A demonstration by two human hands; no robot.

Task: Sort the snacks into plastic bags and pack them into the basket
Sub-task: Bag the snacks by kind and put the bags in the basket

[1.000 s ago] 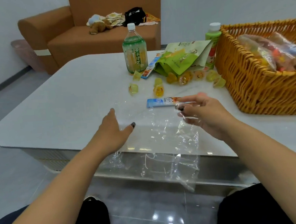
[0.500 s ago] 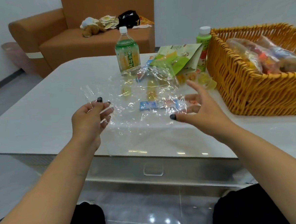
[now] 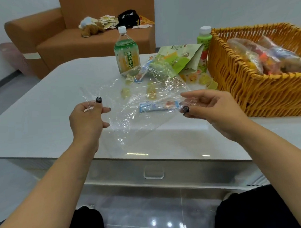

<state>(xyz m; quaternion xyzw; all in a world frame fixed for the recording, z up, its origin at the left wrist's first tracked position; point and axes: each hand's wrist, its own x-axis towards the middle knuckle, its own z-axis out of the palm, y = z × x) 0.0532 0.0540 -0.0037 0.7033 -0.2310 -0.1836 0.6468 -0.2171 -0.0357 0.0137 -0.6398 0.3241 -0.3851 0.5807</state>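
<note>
A clear plastic bag [image 3: 136, 104] is stretched in the air above the white table [image 3: 39, 121], held between both hands. My left hand [image 3: 87, 118] pinches its left edge between thumb and forefinger. My right hand [image 3: 204, 106] pinches the right edge. Seen through the bag, a blue and orange snack stick [image 3: 159, 106] lies on the table. Several yellow jelly cups [image 3: 204, 79] are scattered behind it, next to an open green snack pouch [image 3: 181, 58]. The wicker basket [image 3: 262, 95] at the right holds several filled plastic bags [image 3: 267, 57].
A tall green tea bottle [image 3: 126, 53] stands at the back of the table, and a smaller green bottle [image 3: 203, 44] stands against the basket. A brown sofa [image 3: 55, 36] with a plush toy and oddments is behind. A drawer handle [image 3: 153, 173] sits under the table's front edge.
The bag has come up from the table's front edge into the air. My left hand rose from lying flat and took its left edge; my right hand now pinches the right edge.
</note>
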